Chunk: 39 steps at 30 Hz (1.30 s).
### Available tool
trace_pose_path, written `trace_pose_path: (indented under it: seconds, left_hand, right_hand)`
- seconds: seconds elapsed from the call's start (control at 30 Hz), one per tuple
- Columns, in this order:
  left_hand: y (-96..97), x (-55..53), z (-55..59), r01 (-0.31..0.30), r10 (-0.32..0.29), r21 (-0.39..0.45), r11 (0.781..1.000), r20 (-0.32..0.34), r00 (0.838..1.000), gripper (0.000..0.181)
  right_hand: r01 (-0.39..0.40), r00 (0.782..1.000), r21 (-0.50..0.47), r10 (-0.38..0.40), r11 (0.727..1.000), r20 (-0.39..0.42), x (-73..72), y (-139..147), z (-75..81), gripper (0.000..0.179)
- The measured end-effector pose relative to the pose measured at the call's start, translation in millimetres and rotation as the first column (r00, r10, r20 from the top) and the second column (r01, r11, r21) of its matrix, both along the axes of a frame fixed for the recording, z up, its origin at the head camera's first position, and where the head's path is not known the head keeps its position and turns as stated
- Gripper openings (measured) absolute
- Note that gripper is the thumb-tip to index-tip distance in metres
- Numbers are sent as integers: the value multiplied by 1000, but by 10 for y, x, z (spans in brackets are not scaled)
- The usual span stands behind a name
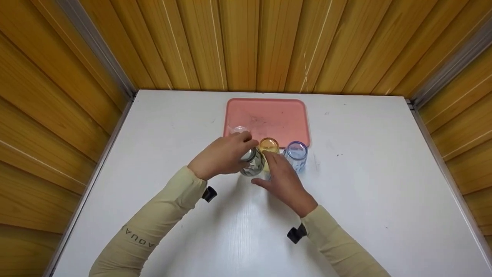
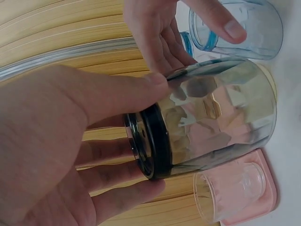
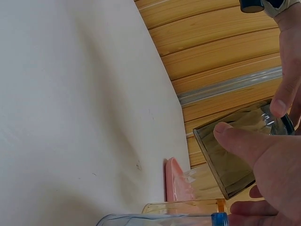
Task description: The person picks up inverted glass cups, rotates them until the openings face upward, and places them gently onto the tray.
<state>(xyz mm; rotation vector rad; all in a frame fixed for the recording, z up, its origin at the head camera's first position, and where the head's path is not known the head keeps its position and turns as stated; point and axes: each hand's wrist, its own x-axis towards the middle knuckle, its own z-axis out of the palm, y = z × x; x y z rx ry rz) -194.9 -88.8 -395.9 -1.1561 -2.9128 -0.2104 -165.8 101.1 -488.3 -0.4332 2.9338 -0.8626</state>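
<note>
My left hand (image 1: 225, 156) grips a smoky grey glass (image 1: 254, 166) by its thick dark base, thumb on one side and fingers on the other. In the left wrist view this faceted glass (image 2: 221, 115) is bottom up, its mouth toward the table. My right hand (image 1: 284, 181) is beside it, thumb spread from the fingers; in the right wrist view the thumb overlaps the grey glass (image 3: 230, 150). Just past the right fingers is an upside-down yellow glass (image 1: 269, 143). An upside-down blue glass (image 1: 296, 154) stands right of it.
A clear glass (image 2: 230, 188) stands by the front left part of a pink tray (image 1: 269, 111), partly hidden by my left hand in the head view. The white table (image 1: 365, 173) is bordered by wood-panelled walls (image 1: 246, 46) at the back and both sides.
</note>
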Motion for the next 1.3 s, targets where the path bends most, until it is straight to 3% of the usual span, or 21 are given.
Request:
trace_pose_path:
  seconds: [0.33,0.53,0.8,1.1,1.3]
  left_hand:
    - [-22,18,33,39,-38,38,999,-17,999,48]
    - [-26,43,66,33,-32,57,998,-8,999,51]
    - [-13,78,80,25,-26,57,998,16,1000,53]
    - [-9,90,83,40,-41,84,996,18,999,52]
    - [-17,94,63,53,-56,124,991,18,998,53]
  right_hand:
    - [6,1000,-23,-6,1000,-23,-10,-12,5,98]
    - [-7,996,-39,4,999,-86,-21,-10,-4,99]
    - [-10,996,-54,6,998,-86,-19,11,-9,104]
    - [8,999,-78,-10,997,-34,-33,35,1,99]
    - [0,994,-72,-8,997,-111,-31,69,-3,93]
